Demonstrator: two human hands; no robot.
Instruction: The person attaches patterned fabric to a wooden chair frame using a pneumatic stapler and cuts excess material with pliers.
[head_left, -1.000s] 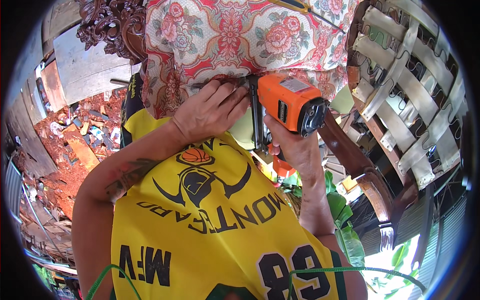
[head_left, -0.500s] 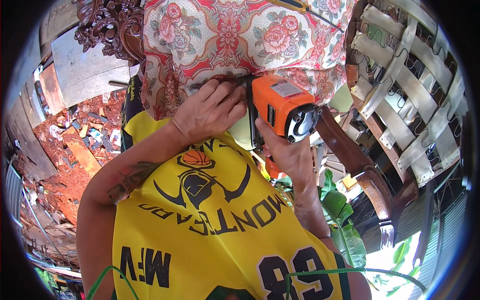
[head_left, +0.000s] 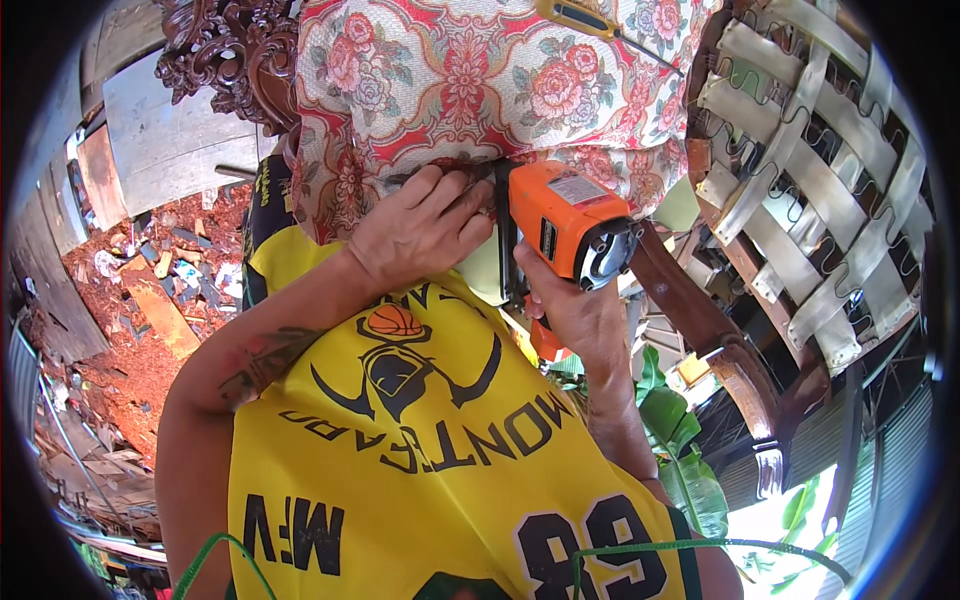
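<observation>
An orange and black staple gun (head_left: pixel 560 215) is in my right hand (head_left: pixel 578 310), its black nose against the near edge of the floral upholstery fabric (head_left: pixel 440 90). Close beside that nose, my left hand (head_left: pixel 425 222) has its fingers bent and pinched at the fabric's lower edge. The hand itself hides the exact spot they grip. The fabric, cream with red scrolls and pink roses, covers a padded seat part. On top of it, towards the far side, lies a screwdriver (head_left: pixel 580 17) with a yellow and black handle.
Carved dark wood (head_left: pixel 235 60) stands at the far left. To the right is a furniture frame with woven webbing straps (head_left: pixel 790 170) and wire springs, with a curved wooden leg (head_left: pixel 700 320) beside it. Reddish, debris-strewn ground (head_left: pixel 140 290) and boards (head_left: pixel 170 120) lie to the left.
The view has shifted slightly, showing more of the screwdriver. Both hands and the staple gun hold nearly the same place at the fabric edge.
</observation>
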